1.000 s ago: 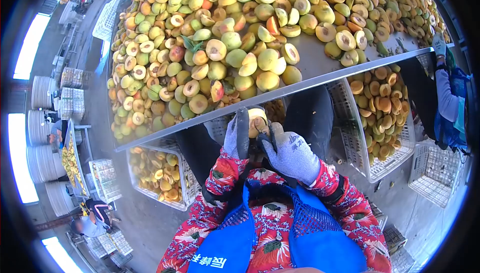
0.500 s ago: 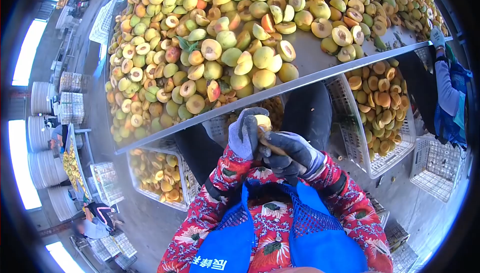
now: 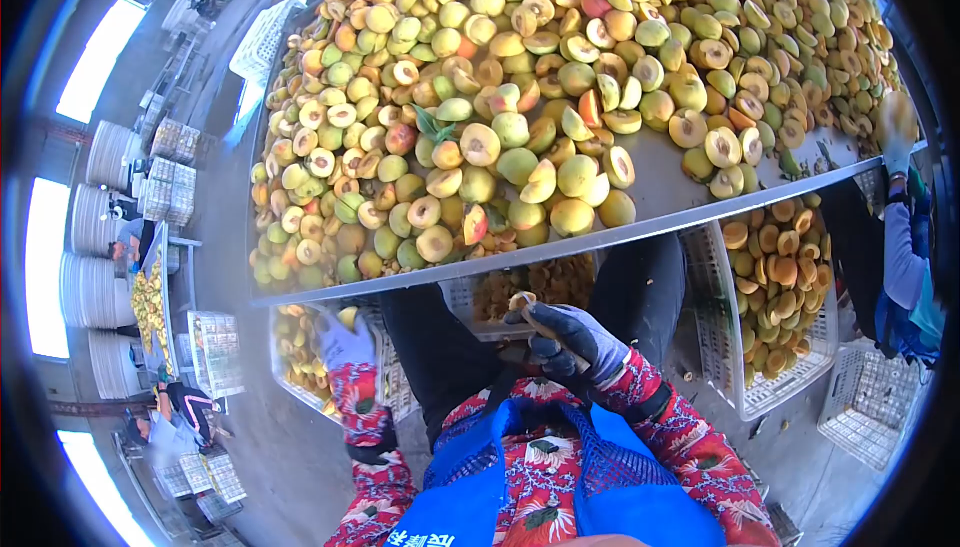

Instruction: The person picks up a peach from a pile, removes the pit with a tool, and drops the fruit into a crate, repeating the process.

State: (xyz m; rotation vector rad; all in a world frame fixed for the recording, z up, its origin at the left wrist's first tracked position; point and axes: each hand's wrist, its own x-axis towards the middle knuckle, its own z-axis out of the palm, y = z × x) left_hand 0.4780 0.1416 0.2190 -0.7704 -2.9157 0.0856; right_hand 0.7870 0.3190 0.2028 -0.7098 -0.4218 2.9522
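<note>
My left hand point(image 3: 347, 345), in a grey-lilac glove, is over the left crate point(image 3: 400, 387) of halved peaches point(image 3: 295, 347). It is smeared by motion, with a yellow peach half point(image 3: 347, 315) right at its fingertips. In front of my body, my right hand point(image 3: 578, 339), in a dark-palmed glove, is closed round a slim brownish hand tool point(image 3: 556, 335). A small tan piece point(image 3: 521, 300), like a peach stone, shows at the tool's upper end by the thumb and finger. Ahead, the metal table point(image 3: 660, 172) bears a heap of cut peaches point(image 3: 480, 145).
Between my legs stands a crate of peach halves point(image 3: 535, 287). At the right are a fuller white crate point(image 3: 715, 292) and another crate point(image 3: 868, 397). A co-worker's gloved hand point(image 3: 897, 132) reaches over the table's right end. Other people point(image 3: 180, 417) work at the far left.
My left hand has left my right hand and swung left and down to the left crate. The right hand keeps the tool. The view has shifted, so the table sits lower and further right.
</note>
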